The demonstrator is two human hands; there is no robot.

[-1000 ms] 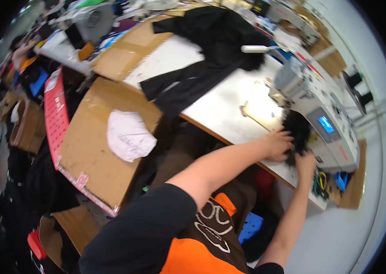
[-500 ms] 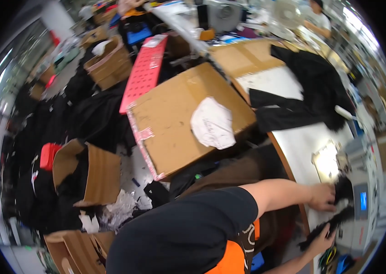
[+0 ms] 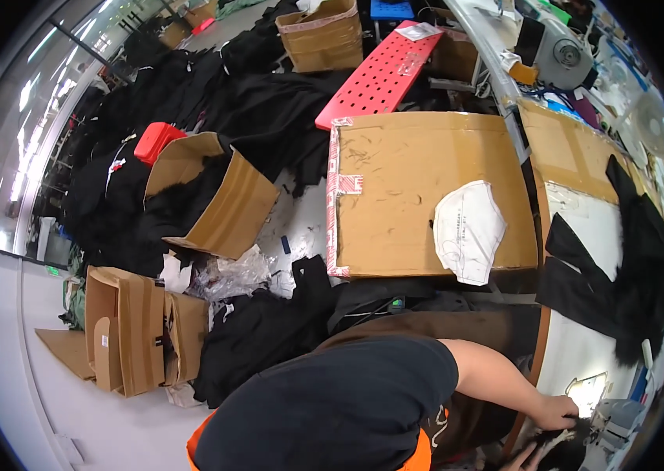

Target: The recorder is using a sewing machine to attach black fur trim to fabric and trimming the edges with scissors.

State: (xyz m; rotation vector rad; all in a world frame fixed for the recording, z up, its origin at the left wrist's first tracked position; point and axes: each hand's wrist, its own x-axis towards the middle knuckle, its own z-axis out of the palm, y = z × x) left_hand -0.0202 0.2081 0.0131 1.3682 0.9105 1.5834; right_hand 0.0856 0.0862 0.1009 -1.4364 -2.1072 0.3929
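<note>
At the right, by the sewing machine (image 3: 614, 424), my left hand (image 3: 556, 412) is closed on a piece of black furry fabric (image 3: 571, 451). This fabric lies close to the machine's lit area and has a pale strip along it. My right hand (image 3: 526, 458) is at the lower edge, partly cut off by the picture, with its fingers closed at the near side of the same fabric. Farther along the white tabletop (image 3: 571, 369) lies a larger black fabric piece (image 3: 630, 290), apart from both hands.
A big cardboard box (image 3: 402, 196) with a white paper pattern (image 3: 469, 231) on top stands left of the table. Behind it leans a pink perforated board (image 3: 379, 74). Open cartons (image 3: 241, 208), a red container (image 3: 157, 143) and heaps of black fabric (image 3: 269, 110) cover the floor leftward.
The view has swung, so the table, machine and hands now sit lower and farther right. Both hands stay at the black furry fabric; my right hand is now mostly out of the picture.
</note>
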